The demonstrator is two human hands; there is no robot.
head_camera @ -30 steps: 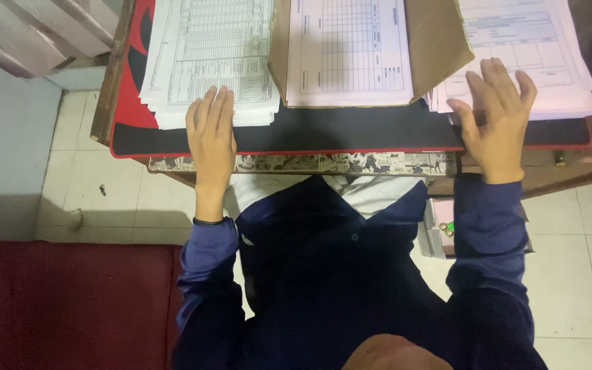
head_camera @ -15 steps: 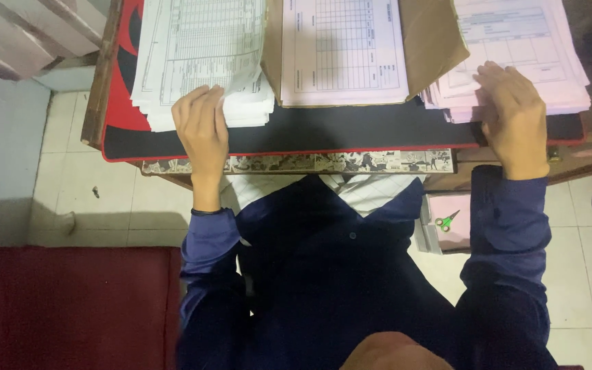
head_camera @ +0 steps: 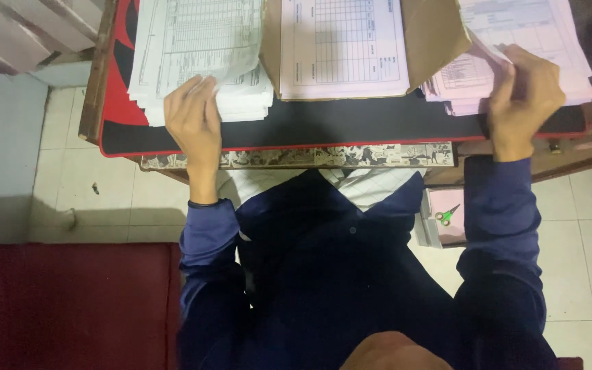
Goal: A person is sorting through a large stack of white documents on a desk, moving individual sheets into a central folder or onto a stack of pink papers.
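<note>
In the head view, the left hand (head_camera: 194, 120) is seen pinching the near corner of the top sheet of a white paper stack (head_camera: 193, 55), fingers closed on the lifted edge. The right hand (head_camera: 523, 96) is closed on the near corner of a sheet from the pink paper stack (head_camera: 536, 41), which is raised above the pile. Between the hands a brown folder (head_camera: 433, 41) lies open, with a pink form (head_camera: 340, 48) inside. Below the right wrist, green scissors (head_camera: 447, 216) are seen in a tray.

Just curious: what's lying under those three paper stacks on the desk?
A black desk mat with a red edge lies under the white stack, middle sheet and pink stack. The desk surface beneath is covered.
</note>
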